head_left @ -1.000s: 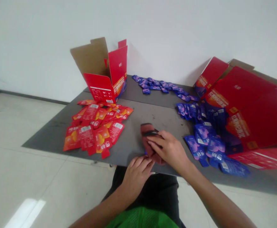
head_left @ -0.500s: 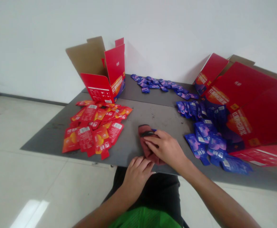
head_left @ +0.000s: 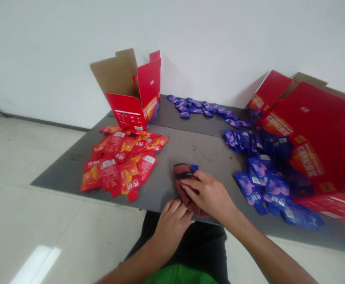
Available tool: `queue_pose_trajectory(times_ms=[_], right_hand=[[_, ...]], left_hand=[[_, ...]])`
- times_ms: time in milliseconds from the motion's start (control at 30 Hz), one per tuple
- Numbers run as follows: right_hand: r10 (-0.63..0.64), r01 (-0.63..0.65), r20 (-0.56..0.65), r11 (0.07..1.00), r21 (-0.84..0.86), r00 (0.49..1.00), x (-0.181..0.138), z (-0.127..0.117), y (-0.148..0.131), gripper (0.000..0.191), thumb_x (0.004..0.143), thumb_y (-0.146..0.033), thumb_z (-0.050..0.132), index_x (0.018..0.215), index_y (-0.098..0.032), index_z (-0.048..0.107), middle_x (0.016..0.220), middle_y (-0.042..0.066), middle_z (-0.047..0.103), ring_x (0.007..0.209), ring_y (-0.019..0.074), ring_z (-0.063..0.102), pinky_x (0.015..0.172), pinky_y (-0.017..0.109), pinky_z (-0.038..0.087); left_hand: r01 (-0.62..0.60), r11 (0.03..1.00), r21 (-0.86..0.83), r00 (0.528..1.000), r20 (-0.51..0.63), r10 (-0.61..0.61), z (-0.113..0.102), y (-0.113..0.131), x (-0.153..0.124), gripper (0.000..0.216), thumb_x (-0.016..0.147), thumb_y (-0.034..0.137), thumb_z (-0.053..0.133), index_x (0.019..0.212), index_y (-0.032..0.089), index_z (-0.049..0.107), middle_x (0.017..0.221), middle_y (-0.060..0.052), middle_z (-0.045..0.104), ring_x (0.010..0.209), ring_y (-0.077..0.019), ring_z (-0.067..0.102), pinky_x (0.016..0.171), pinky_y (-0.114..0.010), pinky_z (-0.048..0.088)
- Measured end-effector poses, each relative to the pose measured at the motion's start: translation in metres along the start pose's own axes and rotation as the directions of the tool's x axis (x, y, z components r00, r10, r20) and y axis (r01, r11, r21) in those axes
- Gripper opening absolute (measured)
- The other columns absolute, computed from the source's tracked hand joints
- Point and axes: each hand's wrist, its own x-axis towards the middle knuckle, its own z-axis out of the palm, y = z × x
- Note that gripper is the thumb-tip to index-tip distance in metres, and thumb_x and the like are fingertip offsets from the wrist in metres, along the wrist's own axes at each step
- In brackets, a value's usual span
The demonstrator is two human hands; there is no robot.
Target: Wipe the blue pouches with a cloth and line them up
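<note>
A dark red pouch-like bundle with a black band lies near the front edge of the grey table. My right hand rests on top of it, fingers curled over it. My left hand sits at the table's front edge, its fingertips touching the near end of the bundle. A small blue sachet corner pokes out at the far side of the bundle. What lies under my hands is hidden.
A pile of red sachets lies on the left. Blue sachets are spread on the right and along the back. An open red carton stands at the back left; flattened red cartons lean at the right.
Both hands stay on the dark red bundle. The view has shifted slightly, and a blue sachet corner now shows beyond the bundle.
</note>
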Motion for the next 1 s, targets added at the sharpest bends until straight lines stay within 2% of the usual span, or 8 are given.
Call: queue_pose_trajectory(times_ms=[133,233,367,533,633,733,867,1000], right_hand=[[0.058,-0.058,0.012,0.998,-0.021,0.998,0.018,0.021,0.029,0.025,0.102,-0.037,0.060,0.122,-0.037,0.075,0.106,0.004,0.069,0.101,0.0198,0.067,0.088,0.030,0.053],[0.135,-0.137,-0.022,0.978,-0.155,0.991,0.048,0.009,0.053,0.026,0.103,-0.038,0.059,0.121,-0.034,0.077,0.105,0.006,0.069,0.099,0.0228,0.067,0.086,0.033,0.053],[0.063,-0.076,-0.097,0.988,-0.133,0.993,0.032,-0.010,0.031,0.030,0.105,-0.040,0.053,0.126,-0.034,0.073,0.110,0.006,0.069,0.100,0.0221,0.065,0.087,0.033,0.052],[-0.033,0.033,0.036,0.999,0.009,0.999,-0.005,0.011,0.009,0.026,0.104,-0.039,0.056,0.122,-0.038,0.074,0.112,0.004,0.070,0.100,0.0192,0.066,0.086,0.030,0.053],[0.064,-0.063,0.024,0.997,-0.033,0.998,0.020,0.019,0.037,0.027,0.103,-0.038,0.058,0.125,-0.036,0.074,0.110,0.005,0.070,0.103,0.0211,0.066,0.090,0.032,0.053],[0.162,-0.165,-0.030,0.977,-0.133,0.986,0.048,0.005,0.056,0.028,0.104,-0.037,0.057,0.124,-0.033,0.076,0.107,0.007,0.070,0.103,0.0233,0.066,0.089,0.034,0.052],[0.088,-0.096,-0.090,0.991,-0.095,0.992,0.029,-0.011,0.028,0.031,0.105,-0.040,0.052,0.127,-0.034,0.073,0.110,0.007,0.069,0.101,0.0221,0.065,0.087,0.033,0.052],[0.004,-0.003,0.060,1.000,-0.008,0.998,-0.007,0.006,0.003,0.025,0.104,-0.037,0.056,0.120,-0.037,0.076,0.108,0.004,0.069,0.097,0.0195,0.065,0.084,0.030,0.053]], left_hand=[[-0.023,1.000,0.003,1.000,-0.017,0.023,-0.001,0.000,-0.001,0.049,0.088,0.028,0.081,0.132,0.019,0.063,0.128,-0.005,0.071,0.116,-0.0239,0.062,0.099,-0.041,0.048],[-0.039,0.999,0.007,0.999,-0.035,0.039,0.000,-0.001,-0.001,0.056,0.090,0.030,0.080,0.140,0.018,0.057,0.136,-0.006,0.068,0.122,-0.0226,0.060,0.101,-0.040,0.048],[-0.024,1.000,-0.003,0.998,-0.052,0.024,0.001,0.000,0.000,0.056,0.088,0.030,0.081,0.138,0.019,0.059,0.133,-0.005,0.070,0.118,-0.0231,0.062,0.097,-0.040,0.050],[0.019,1.000,-0.018,1.000,0.013,-0.019,-0.001,0.002,0.000,0.035,0.087,0.026,0.082,0.120,0.022,0.069,0.114,-0.002,0.073,0.108,-0.0236,0.064,0.093,-0.041,0.051],[-0.014,1.000,-0.014,1.000,-0.015,0.014,-0.001,0.001,0.000,0.053,0.089,0.025,0.080,0.138,0.019,0.059,0.131,-0.006,0.070,0.118,-0.0238,0.062,0.099,-0.041,0.050],[-0.019,1.000,-0.005,0.999,-0.032,0.019,0.000,0.000,0.000,0.056,0.089,0.025,0.081,0.140,0.018,0.058,0.134,-0.006,0.069,0.120,-0.0246,0.062,0.099,-0.041,0.051],[0.000,1.000,-0.003,1.000,-0.027,0.000,0.000,0.000,0.000,0.055,0.087,0.024,0.082,0.137,0.019,0.061,0.131,-0.006,0.070,0.117,-0.0251,0.063,0.096,-0.042,0.052],[0.035,0.999,-0.021,0.999,0.022,-0.034,0.000,0.001,0.000,0.036,0.084,0.024,0.085,0.116,0.022,0.071,0.113,-0.003,0.073,0.108,-0.0254,0.064,0.093,-0.043,0.052]])
